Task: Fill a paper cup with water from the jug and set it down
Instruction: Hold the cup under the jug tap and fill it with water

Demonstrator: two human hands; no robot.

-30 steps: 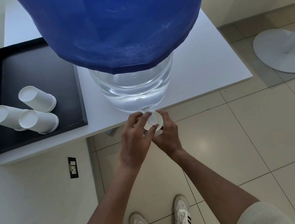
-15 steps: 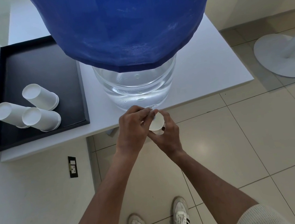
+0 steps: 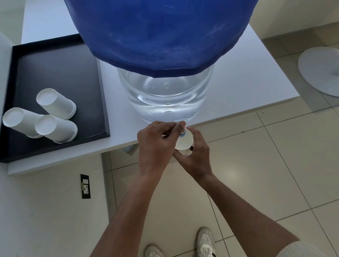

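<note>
A big clear water jug (image 3: 168,95) under a blue cloth cover (image 3: 165,23) stands at the front edge of the white table (image 3: 254,80). Its small tap (image 3: 182,131) sticks out over the edge. My left hand (image 3: 155,144) pinches the tap with its fingertips. My right hand (image 3: 195,157) grips a white paper cup (image 3: 185,142) right below the tap, off the table's edge. The inside of the cup is hidden, so I cannot tell how much water it holds.
A black tray (image 3: 55,65) on the table's left holds three upturned paper cups (image 3: 56,105). A white wall with a dark socket (image 3: 85,186) is at the left. A white round stand base (image 3: 323,77) sits on the tiled floor at the right. My shoes (image 3: 179,256) are below.
My left hand's fingers have shifted onto the tap above the cup. The cup in my right hand has tipped so its mouth faces the tap instead of me. The view moved slightly.
</note>
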